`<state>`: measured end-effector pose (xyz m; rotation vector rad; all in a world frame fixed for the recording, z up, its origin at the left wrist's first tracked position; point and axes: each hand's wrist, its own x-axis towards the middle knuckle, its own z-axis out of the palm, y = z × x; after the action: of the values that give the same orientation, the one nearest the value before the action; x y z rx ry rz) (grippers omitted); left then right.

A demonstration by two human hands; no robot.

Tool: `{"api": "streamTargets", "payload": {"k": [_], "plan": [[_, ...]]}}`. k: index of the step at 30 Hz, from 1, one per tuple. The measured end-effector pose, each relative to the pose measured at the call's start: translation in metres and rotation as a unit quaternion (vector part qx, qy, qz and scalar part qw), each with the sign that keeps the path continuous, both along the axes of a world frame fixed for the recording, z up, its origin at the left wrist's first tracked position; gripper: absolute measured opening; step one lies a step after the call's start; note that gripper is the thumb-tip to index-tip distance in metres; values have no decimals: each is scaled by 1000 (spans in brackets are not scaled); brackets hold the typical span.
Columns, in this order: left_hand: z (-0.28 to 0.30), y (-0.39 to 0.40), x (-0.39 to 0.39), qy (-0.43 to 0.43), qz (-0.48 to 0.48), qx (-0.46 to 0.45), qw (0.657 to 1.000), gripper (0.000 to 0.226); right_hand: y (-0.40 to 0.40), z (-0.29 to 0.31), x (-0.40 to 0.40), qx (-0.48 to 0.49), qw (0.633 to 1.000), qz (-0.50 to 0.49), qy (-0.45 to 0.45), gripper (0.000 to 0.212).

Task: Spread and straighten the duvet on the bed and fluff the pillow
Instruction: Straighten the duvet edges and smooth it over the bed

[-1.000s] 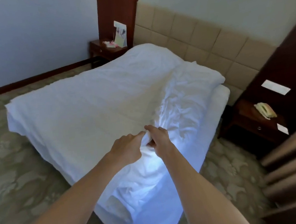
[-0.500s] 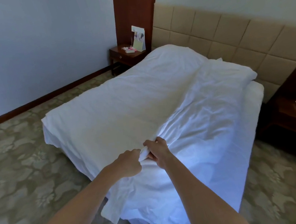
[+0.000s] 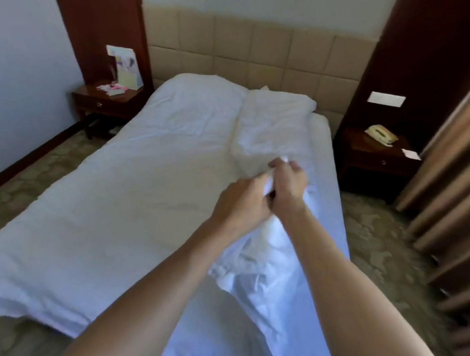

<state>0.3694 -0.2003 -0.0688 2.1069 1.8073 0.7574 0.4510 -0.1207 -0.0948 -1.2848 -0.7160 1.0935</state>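
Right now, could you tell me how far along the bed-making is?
Done: the left side of the duvet lies fairly flat. In hand: left hand and right hand pinch its folded-over right edge, lifted. Left: spreading that crumpled fold flat and fluffing the pillow, which isn't visible.

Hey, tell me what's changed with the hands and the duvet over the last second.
Both hands, left hand and right hand, have lifted the pinched duvet edge up and toward the headboard, so a loose flap now hangs below them. The grip itself is unchanged, and the left part of the duvet stays spread flat.
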Motion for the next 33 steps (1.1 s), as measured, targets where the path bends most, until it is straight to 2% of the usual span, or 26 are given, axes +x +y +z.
{"api": "streamTargets", "payload": {"k": [2,3,5,7,8,10,13,15,18,22,30,33], "plan": [[9,-8,-17,-12,-15,40,999,15,-13,14,-9,53,997,-40,31,26],[0,-16,-32,-29,-15,45,998,12,-22,10,-23,68,996,-50,-2,26],[-36,-35,-71,-92,3,-10,996,16,-39,-21,-67,55,987,-24,-151,18],[-82,-56,-119,-124,52,-121,983,23,-59,-63,-120,-28,961,83,-264,9],[-103,-67,-143,-115,73,-168,976,34,-68,-85,-144,-79,950,139,-270,13],[-136,-81,-187,-94,101,-219,966,46,-87,-116,-182,-141,953,181,-198,21],[-152,-84,-233,-115,113,-233,959,32,-111,-129,-219,-157,968,178,-83,5],[-156,-84,-258,-124,131,-238,954,17,-124,-130,-235,-164,958,227,-54,11],[-168,-85,-295,-123,159,-236,951,24,-145,-128,-252,-212,929,302,-26,8],[-180,-97,-335,-114,150,-239,952,20,-162,-133,-269,-234,909,338,-70,9],[-183,-106,-406,-92,100,-290,947,13,-158,-138,-321,-225,880,331,-256,2],[-182,-98,-439,-89,96,-295,946,14,-144,-138,-347,-220,856,323,-339,13]]}}
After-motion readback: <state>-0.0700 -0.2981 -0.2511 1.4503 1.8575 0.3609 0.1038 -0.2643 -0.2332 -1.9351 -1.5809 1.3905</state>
